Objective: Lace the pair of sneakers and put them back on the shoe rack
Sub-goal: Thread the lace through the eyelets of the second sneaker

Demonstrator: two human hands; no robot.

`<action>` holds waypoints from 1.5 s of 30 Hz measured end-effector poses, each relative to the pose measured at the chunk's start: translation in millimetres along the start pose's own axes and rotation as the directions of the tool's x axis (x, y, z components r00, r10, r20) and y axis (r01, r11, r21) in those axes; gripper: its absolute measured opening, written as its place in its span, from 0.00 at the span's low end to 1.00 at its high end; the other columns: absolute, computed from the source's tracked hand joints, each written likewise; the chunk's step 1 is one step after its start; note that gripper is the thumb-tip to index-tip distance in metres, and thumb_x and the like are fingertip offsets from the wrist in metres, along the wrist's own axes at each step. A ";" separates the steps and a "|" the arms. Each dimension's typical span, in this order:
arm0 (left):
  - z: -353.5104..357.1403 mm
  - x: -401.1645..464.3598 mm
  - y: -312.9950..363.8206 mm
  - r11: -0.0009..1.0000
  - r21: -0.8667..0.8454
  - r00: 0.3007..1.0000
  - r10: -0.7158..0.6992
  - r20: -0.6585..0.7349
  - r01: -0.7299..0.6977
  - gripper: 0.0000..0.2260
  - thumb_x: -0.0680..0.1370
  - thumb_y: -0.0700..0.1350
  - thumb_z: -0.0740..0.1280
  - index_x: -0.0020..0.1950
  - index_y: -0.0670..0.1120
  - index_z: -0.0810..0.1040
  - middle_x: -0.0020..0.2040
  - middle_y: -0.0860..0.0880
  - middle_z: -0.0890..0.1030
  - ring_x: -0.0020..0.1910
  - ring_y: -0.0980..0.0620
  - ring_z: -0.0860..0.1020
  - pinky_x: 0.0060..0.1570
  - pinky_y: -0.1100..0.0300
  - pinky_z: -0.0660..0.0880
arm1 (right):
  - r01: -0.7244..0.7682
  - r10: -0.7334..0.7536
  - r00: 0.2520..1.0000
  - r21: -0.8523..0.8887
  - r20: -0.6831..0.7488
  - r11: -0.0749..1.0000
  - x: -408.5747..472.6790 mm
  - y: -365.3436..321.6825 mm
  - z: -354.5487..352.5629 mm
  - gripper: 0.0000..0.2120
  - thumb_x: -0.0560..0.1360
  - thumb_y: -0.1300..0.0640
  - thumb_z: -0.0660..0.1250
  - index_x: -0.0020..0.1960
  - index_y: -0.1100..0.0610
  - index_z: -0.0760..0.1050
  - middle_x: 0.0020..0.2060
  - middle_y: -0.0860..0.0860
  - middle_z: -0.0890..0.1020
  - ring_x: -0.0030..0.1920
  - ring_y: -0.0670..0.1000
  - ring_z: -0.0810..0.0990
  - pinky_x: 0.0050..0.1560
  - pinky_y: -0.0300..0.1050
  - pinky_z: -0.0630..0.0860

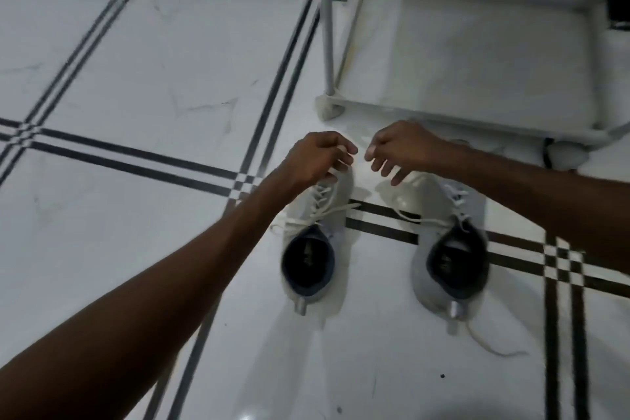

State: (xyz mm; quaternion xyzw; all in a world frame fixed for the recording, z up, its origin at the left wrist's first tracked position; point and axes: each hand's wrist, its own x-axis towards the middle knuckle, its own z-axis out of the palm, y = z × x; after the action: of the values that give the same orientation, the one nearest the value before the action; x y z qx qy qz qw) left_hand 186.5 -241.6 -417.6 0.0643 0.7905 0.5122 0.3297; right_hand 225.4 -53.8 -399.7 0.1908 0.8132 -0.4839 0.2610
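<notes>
Two sneakers are sitting side by side on the tiled floor (136, 78), toes pointing to 12 o'clock, toward the rack (477, 119). The left hand (315, 157) is curling over the toe of the left sneaker (315, 239), apparently pinching its lace (296, 222). The right hand (399, 150) is hovering with loose, empty fingers above the toe of the right sneaker (443, 249), whose lace is trailing toward 5 o'clock.

White marble-look tile floor (143, 85) with paired black inlay lines crossing in grids. Two pale sneakers stand on it side by side, toes toward the shoe rack (477, 54): left sneaker (315, 249), right sneaker (450, 256). A loose lace end (487, 344) trails on the tile behind the right sneaker's heel.
</notes>
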 end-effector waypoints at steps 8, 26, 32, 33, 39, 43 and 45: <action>105.1 -3.6 9.8 0.857 0.425 0.935 0.160 0.317 -0.291 0.08 0.76 0.42 0.68 0.53 0.49 0.84 0.47 0.51 0.86 0.46 0.52 0.84 0.50 0.58 0.80 | 0.141 -0.171 0.984 -0.392 -0.044 0.909 -73.3 102.8 -51.1 0.08 0.75 0.63 0.67 0.46 0.53 0.84 0.41 0.47 0.86 0.40 0.49 0.85 0.36 0.34 0.79; 126.3 -0.6 10.7 0.345 0.852 0.919 0.104 0.381 -0.393 0.03 0.74 0.42 0.71 0.44 0.50 0.83 0.44 0.50 0.86 0.44 0.47 0.81 0.38 0.60 0.64 | 0.053 -0.233 0.926 -0.507 -0.298 0.861 -100.1 197.3 -40.7 0.14 0.64 0.72 0.68 0.33 0.55 0.73 0.29 0.42 0.73 0.31 0.44 0.73 0.31 0.36 0.65; 109.9 -8.4 3.8 0.346 0.873 0.921 0.307 0.242 -0.344 0.13 0.77 0.53 0.70 0.54 0.44 0.81 0.51 0.45 0.81 0.50 0.44 0.79 0.44 0.51 0.76 | 0.077 -0.275 0.830 -0.389 -0.485 0.918 -113.1 193.3 -42.9 0.09 0.72 0.58 0.74 0.50 0.56 0.78 0.44 0.49 0.79 0.41 0.50 0.78 0.41 0.47 0.75; 108.7 -12.7 4.7 0.429 0.870 0.961 0.226 0.158 -0.244 0.16 0.78 0.56 0.68 0.49 0.43 0.83 0.45 0.44 0.82 0.46 0.45 0.80 0.43 0.52 0.77 | 0.035 -0.239 0.811 -0.363 -0.534 0.931 -115.8 190.9 -39.5 0.07 0.73 0.54 0.73 0.46 0.57 0.78 0.40 0.49 0.80 0.39 0.50 0.78 0.40 0.47 0.76; 141.1 -9.2 0.1 0.920 0.120 0.922 -0.382 0.068 0.372 0.16 0.76 0.53 0.72 0.45 0.39 0.83 0.35 0.44 0.82 0.31 0.50 0.79 0.34 0.59 0.80 | -0.287 0.428 0.892 0.547 -0.148 0.786 -101.3 166.4 -29.8 0.15 0.79 0.54 0.65 0.47 0.66 0.82 0.38 0.60 0.83 0.31 0.51 0.78 0.33 0.42 0.74; 153.2 4.3 14.3 0.958 -0.027 0.958 -0.286 0.003 0.286 0.04 0.73 0.35 0.74 0.41 0.42 0.80 0.34 0.45 0.81 0.31 0.52 0.80 0.33 0.63 0.81 | -0.190 0.352 0.933 0.729 -0.075 0.658 -93.4 153.2 -54.6 0.09 0.80 0.62 0.62 0.54 0.64 0.80 0.51 0.59 0.84 0.47 0.54 0.83 0.49 0.46 0.79; 152.6 6.3 27.3 0.961 -0.101 0.966 -0.254 0.057 0.259 0.05 0.74 0.33 0.72 0.43 0.42 0.81 0.35 0.45 0.82 0.29 0.54 0.80 0.30 0.65 0.79 | -0.111 0.288 0.948 0.712 -0.133 0.693 -93.9 147.1 -64.1 0.09 0.80 0.62 0.63 0.54 0.63 0.80 0.50 0.58 0.85 0.51 0.55 0.84 0.51 0.47 0.80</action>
State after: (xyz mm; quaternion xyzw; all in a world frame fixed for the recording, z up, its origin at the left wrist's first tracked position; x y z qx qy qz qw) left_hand 264.7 -108.9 -436.6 -0.0452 0.7561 0.5054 0.4134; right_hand 367.0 65.1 -418.2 0.4181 0.5702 -0.6963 0.1234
